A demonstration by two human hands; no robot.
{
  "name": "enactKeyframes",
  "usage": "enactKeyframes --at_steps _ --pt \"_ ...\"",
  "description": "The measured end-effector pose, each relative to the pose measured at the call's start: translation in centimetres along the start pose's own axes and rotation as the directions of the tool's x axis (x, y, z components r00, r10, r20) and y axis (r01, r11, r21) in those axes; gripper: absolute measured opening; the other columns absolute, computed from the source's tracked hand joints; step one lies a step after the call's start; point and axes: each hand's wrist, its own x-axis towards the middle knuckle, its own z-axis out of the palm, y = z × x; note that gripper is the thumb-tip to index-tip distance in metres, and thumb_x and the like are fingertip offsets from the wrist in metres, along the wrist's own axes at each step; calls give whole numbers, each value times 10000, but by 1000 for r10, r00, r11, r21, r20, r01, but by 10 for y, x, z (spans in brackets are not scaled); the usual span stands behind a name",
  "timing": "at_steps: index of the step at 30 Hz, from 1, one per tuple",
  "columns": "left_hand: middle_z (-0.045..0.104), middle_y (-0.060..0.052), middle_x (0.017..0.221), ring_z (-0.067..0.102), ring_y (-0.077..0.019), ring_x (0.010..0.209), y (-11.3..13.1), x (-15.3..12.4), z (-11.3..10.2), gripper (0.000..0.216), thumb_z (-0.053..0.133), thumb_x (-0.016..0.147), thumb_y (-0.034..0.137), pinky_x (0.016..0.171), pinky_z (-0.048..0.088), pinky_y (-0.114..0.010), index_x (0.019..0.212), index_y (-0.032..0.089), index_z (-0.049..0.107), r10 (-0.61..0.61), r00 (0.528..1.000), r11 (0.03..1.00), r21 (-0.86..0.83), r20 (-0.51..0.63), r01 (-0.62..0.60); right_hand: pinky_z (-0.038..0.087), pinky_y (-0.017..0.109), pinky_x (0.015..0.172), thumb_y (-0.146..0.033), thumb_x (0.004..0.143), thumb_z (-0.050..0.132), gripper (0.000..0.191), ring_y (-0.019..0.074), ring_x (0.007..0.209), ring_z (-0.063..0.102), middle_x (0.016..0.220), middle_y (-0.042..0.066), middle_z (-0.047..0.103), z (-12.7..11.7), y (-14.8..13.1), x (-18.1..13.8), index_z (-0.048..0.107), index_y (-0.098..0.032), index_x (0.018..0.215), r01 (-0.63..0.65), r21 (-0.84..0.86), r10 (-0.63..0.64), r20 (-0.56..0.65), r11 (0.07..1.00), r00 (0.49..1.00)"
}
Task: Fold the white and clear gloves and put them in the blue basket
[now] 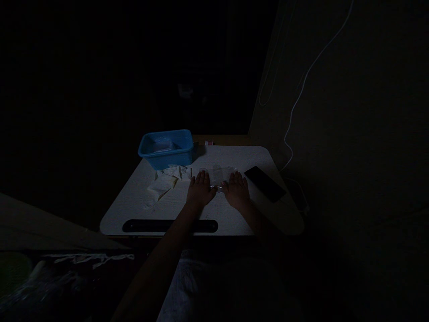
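Observation:
A clear, shiny plastic wrapper [217, 174] lies flat on the white table [231, 223]. My left hand [201, 189] rests palm down on its left part, fingers stretched forward. On the right part lies my right hand [237, 191], also flat with the fingers extended. Both thumbs point inward, towards each other, near the wrapper's front edge. Crumpled white tissues [164, 182] are to the left of my left hand. Just right of my right hand is a dark phone-like slab [264, 183]. The dim light hides what exactly the wrapper holds, if anything.
At the table's back left stands a blue plastic basin [174, 156] with something pale inside. A small red and white item [209, 143] sits at the back edge. A black slot [150, 225] runs along the front. A white cable [295, 105] hangs down the right wall.

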Motion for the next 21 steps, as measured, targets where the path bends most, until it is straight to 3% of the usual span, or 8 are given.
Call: enactKeyframes --at_steps 2,8,21 --pt "266 -169 1428 229 -259 1327 0 0 0 670 275 852 458 1065 211 -422 1358 19 262 0 1000 1000 -6 4 0 194 445 1038 -410 913 180 605 277 1311 253 1395 220 313 -2 1 0 330 8 1323 36 31 -36 1 999 999" --pt "275 -166 1425 236 -257 1324 0 0 1 665 269 853 462 1065 212 -423 1353 24 276 1 1000 1000 -2 -8 -1 162 434 1063 -422 917 170 565 217 1314 260 1410 131 329 -4 3 -3 347 -83 1333 301 40 -302 5 953 953" --pt "296 -177 1413 241 -260 1322 -2 1 6 625 266 862 433 1057 220 -437 1339 31 303 30 999 999 -21 -43 -31 177 476 1049 -487 904 136 643 253 1310 271 1400 172 324 1 1 -3 354 -53 1326 207 10 -207 23 978 978"
